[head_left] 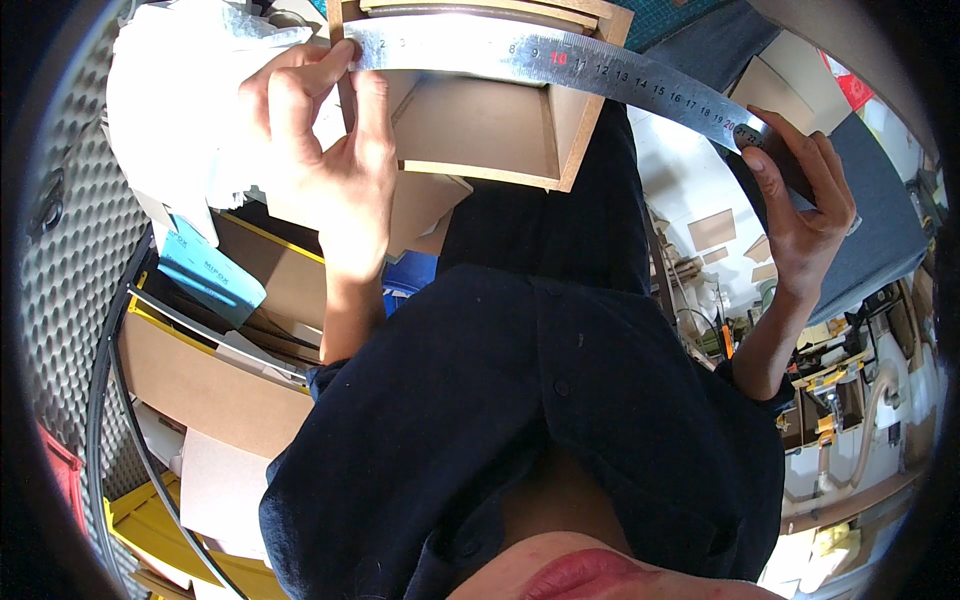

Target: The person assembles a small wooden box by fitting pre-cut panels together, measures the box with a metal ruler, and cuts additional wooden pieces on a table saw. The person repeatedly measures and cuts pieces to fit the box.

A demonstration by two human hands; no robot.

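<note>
A long steel ruler point(480, 50) lies across an open brown box point(572, 140) at the top of the view, its right part reaching well past the box wall. At the ruler's left end, my left hand point(325, 150) is closed, a fingertip on the metal and the thumb by the box's left wall. How firmly it also grips the box I cannot tell. My right hand point(805, 200) pinches the ruler's other end between thumb and fingers, clear of the box. Inside the box a flat bottom and thin inner edges show.
White plastic wrapping point(180, 100) lies at the upper left, above a blue card point(208, 275) and brown boards point(210, 375). Black cables point(115, 400) run down the left side. A dark grey cloth-like surface point(870, 220) is on the right, with cluttered tools point(825, 400) below it.
</note>
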